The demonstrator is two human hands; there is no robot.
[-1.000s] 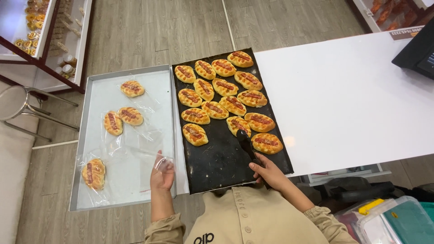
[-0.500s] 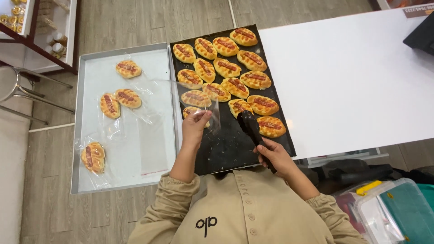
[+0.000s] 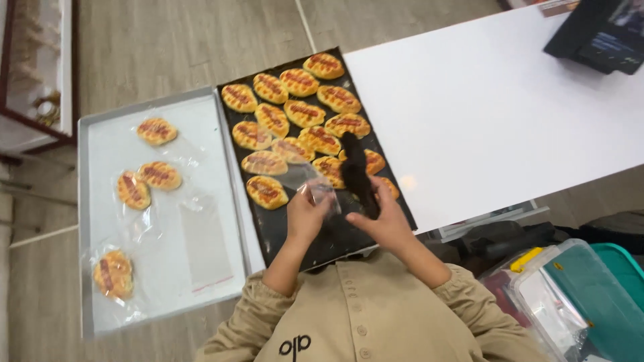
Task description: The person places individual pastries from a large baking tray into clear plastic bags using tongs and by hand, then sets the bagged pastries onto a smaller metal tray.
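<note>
Left hand (image 3: 307, 213) is pinching a clear plastic bag (image 3: 303, 175) by its mouth, holding it over the near end of the dark baking tray (image 3: 335, 234); the bag is lying partly across the pastries (image 3: 295, 110) there. Right hand (image 3: 379, 221) is gripping black tongs (image 3: 357, 173) by the handle end, tips pointing away toward the pastry rows and sitting over one pastry near the tray's right edge. Can't tell whether the tongs are actually clamping a pastry, as the black tool is blurring into the black tray. Bag is looking thin, floppy and slick, so it is probably needing a hold right at the open edge to keep the mouth spread. Pastries are looking light, soft and glazed, likely crumbly or sticky, so a grip across the short sides seems safest. To the left, a light metal tray (image 3: 84, 221) is carrying four already bagged pastries (image 3: 157, 131) and one empty flat bag (image 3: 204, 245). White table (image 3: 496, 114) is running right of the dark tray, with a dark device (image 3: 600, 33) partly cut off at the top corner. Plastic bins (image 3: 577, 295) at lower right are only partly showing. The person's beige shirt is hiding the tray's near edge.
</note>
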